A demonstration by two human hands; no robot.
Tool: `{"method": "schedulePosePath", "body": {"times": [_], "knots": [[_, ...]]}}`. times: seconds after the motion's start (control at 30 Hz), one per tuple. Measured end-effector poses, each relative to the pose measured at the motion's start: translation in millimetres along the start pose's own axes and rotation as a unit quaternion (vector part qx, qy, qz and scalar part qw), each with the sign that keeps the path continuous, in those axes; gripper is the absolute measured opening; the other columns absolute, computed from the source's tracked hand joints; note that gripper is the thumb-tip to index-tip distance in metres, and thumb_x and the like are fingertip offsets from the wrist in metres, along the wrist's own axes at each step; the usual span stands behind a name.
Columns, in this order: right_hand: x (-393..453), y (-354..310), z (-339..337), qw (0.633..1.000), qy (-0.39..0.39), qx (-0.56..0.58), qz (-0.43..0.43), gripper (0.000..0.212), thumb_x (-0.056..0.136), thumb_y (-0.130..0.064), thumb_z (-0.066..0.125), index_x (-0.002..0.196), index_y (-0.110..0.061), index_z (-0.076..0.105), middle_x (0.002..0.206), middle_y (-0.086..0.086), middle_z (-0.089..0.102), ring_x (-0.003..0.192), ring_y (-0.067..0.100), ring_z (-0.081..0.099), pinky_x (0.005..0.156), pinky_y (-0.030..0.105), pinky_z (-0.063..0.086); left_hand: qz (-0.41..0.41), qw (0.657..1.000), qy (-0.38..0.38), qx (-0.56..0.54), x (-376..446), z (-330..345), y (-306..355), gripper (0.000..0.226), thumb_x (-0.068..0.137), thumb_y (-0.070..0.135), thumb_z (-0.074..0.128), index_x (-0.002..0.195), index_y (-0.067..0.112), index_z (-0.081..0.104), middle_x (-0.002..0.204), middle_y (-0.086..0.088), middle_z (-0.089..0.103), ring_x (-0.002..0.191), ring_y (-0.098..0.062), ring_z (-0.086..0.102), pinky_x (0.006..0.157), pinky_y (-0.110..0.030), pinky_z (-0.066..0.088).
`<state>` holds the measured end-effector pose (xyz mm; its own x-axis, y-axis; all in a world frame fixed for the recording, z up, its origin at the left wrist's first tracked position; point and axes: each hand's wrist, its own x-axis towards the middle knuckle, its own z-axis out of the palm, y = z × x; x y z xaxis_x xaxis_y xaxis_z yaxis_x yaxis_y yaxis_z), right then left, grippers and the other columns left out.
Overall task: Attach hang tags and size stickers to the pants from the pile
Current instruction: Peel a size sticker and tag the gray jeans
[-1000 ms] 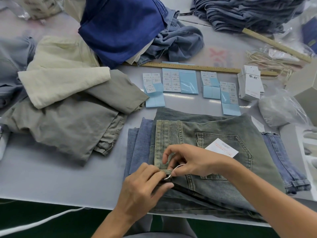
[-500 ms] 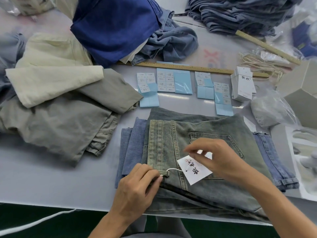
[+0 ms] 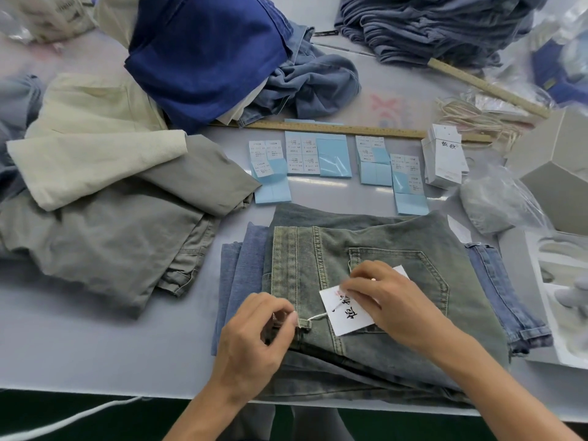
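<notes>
Folded olive-green washed jeans (image 3: 375,249) lie on top of blue jeans (image 3: 241,265) at the table's front. My left hand (image 3: 254,338) pinches the waistband beside a belt loop (image 3: 304,323). A white string runs from that loop to a white hang tag (image 3: 345,316) with black characters. My right hand (image 3: 388,297) holds the tag and its string over the back pocket. Sheets of size stickers (image 3: 300,155) on blue backing lie in a row behind the jeans. A stack of white hang tags (image 3: 444,157) stands to their right.
Grey and cream pants (image 3: 105,202) are heaped at the left, dark blue cloth (image 3: 203,52) behind them. A pile of blue jeans (image 3: 429,23) sits far right. Two wooden rulers (image 3: 334,128), loose strings (image 3: 467,116), plastic bags (image 3: 499,202) and a grey box (image 3: 553,173) lie around.
The tag string has gone through the belt loop. My right hand has drawn the tag rightward, out onto the back pocket. My left hand has stayed at the waistband.
</notes>
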<state>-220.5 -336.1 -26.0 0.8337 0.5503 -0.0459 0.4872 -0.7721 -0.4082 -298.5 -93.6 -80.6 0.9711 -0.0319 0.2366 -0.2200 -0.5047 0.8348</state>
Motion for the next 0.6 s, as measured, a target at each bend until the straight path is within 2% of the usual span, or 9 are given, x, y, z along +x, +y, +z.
{"method": "schedulePosePath", "body": {"times": [0.1, 0.2, 0.27, 0.37, 0.4, 0.5, 0.57, 0.6], "knots": [[3.4, -3.0, -1.1, 0.998, 0.040, -0.014, 0.050, 0.012, 0.093, -0.018, 0.072, 0.103, -0.011, 0.073, 0.099, 0.000, 0.066, 0.093, 0.024, 0.061, 0.079, 0.036, 0.052, -0.034, 0.999, -0.004, -0.021, 5.7, 1.6, -0.5, 0.006, 0.094, 0.030, 0.068, 0.090, 0.025, 0.067, 0.085, 0.019, 0.060, 0.079, -0.008, 0.056, 0.069, -0.020, 0.043], [9.2, -3.1, 0.6, 0.996, -0.031, -0.035, 0.075, 0.020, 0.095, -0.031, 0.068, 0.109, -0.017, 0.073, 0.104, -0.002, 0.066, 0.100, 0.022, 0.056, 0.087, 0.037, 0.047, -0.067, 0.997, -0.011, -0.031, 10.7, 3.2, -1.0, 0.005, 0.091, 0.031, 0.070, 0.088, 0.032, 0.066, 0.085, 0.019, 0.062, 0.077, -0.007, 0.058, 0.070, -0.016, 0.042], [10.8, -5.9, 4.4, 0.996, -0.050, -0.030, 0.072, 0.017, 0.097, -0.028, 0.066, 0.107, -0.017, 0.073, 0.104, -0.002, 0.065, 0.099, 0.023, 0.057, 0.087, 0.039, 0.046, -0.090, 0.995, -0.024, -0.032, 11.8, 4.8, -2.4, 0.008, 0.089, 0.030, 0.073, 0.088, 0.035, 0.067, 0.087, 0.019, 0.064, 0.078, -0.008, 0.059, 0.070, -0.015, 0.043], [10.6, -12.9, 9.5, 0.998, -0.024, -0.015, 0.053, 0.001, 0.093, -0.014, 0.071, 0.093, -0.012, 0.072, 0.093, 0.000, 0.063, 0.087, 0.026, 0.058, 0.077, 0.043, 0.048, -0.138, 0.987, -0.026, -0.074, 11.8, 6.6, -3.7, 0.016, 0.087, 0.024, 0.080, 0.088, 0.036, 0.070, 0.086, 0.013, 0.066, 0.074, -0.012, 0.062, 0.067, -0.013, 0.044], [10.2, -14.4, 10.6, 0.998, -0.024, -0.009, 0.055, 0.003, 0.092, -0.011, 0.071, 0.090, -0.012, 0.069, 0.091, 0.000, 0.062, 0.085, 0.025, 0.057, 0.074, 0.043, 0.048, -0.153, 0.983, -0.020, -0.096, 11.9, 7.0, -3.3, 0.014, 0.086, 0.025, 0.081, 0.088, 0.035, 0.071, 0.084, 0.011, 0.066, 0.072, -0.014, 0.062, 0.067, -0.014, 0.045], [9.3, -14.2, 13.6, 0.998, -0.022, 0.022, 0.058, 0.005, 0.096, -0.012, 0.065, 0.093, -0.015, 0.062, 0.085, -0.002, 0.061, 0.081, 0.021, 0.054, 0.073, 0.042, 0.048, -0.183, 0.969, -0.011, -0.165, 13.3, 6.1, 0.5, 0.009, 0.085, 0.036, 0.077, 0.092, 0.031, 0.074, 0.084, 0.004, 0.068, 0.068, -0.018, 0.060, 0.065, -0.024, 0.050], [9.0, -15.7, 14.3, 0.996, -0.013, 0.068, 0.063, 0.004, 0.097, -0.014, 0.064, 0.096, -0.017, 0.062, 0.085, -0.004, 0.062, 0.080, 0.017, 0.056, 0.073, 0.039, 0.050, -0.197, 0.955, -0.027, -0.220, 15.9, 6.1, 3.1, 0.007, 0.087, 0.028, 0.078, 0.093, 0.030, 0.075, 0.087, 0.001, 0.074, 0.070, -0.019, 0.065, 0.066, -0.034, 0.056], [9.6, -17.9, 14.5, 0.993, -0.004, 0.093, 0.066, 0.006, 0.096, -0.012, 0.066, 0.098, -0.018, 0.065, 0.086, -0.005, 0.064, 0.081, 0.014, 0.058, 0.074, 0.036, 0.051, -0.201, 0.950, -0.030, -0.239, 17.5, 6.1, 4.5, 0.010, 0.088, 0.021, 0.079, 0.091, 0.030, 0.074, 0.088, 0.000, 0.076, 0.074, -0.020, 0.069, 0.068, -0.033, 0.058]]}}
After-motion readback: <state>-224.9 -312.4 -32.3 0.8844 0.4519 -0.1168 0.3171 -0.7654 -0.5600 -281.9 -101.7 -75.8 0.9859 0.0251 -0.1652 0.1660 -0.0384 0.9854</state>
